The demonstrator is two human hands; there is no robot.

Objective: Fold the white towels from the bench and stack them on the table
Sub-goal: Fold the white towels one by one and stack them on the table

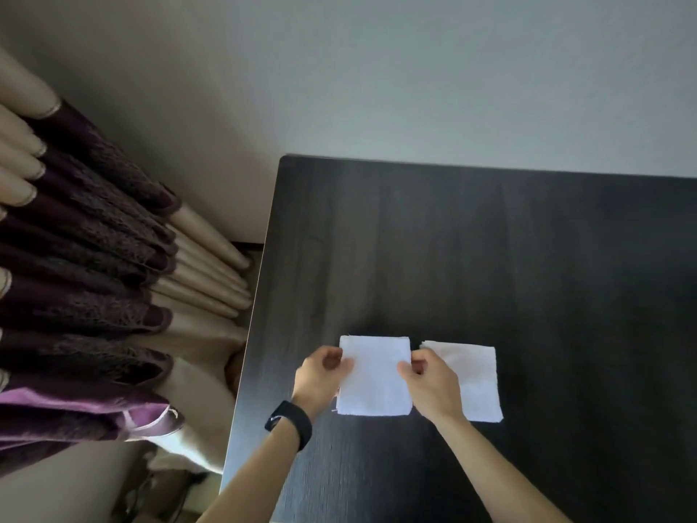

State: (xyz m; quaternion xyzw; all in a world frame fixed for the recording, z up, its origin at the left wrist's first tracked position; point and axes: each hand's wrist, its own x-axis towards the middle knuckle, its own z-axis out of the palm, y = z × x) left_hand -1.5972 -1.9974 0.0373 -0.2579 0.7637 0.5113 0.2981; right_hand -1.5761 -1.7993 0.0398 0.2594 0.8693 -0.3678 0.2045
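Observation:
A small folded white towel (375,379) lies flat on the dark table (528,277), near its front left part. My left hand (320,375) pinches the towel's left edge and my right hand (430,383) pinches its right edge. A second folded white towel (477,383) lies flat just to the right, partly behind my right hand. A black band sits on my left wrist. The bench is out of view.
Purple and beige curtains (94,277) hang to the left of the table, close to its left edge. A plain wall (415,69) stands behind the table. The table's far half and right side are bare dark wood.

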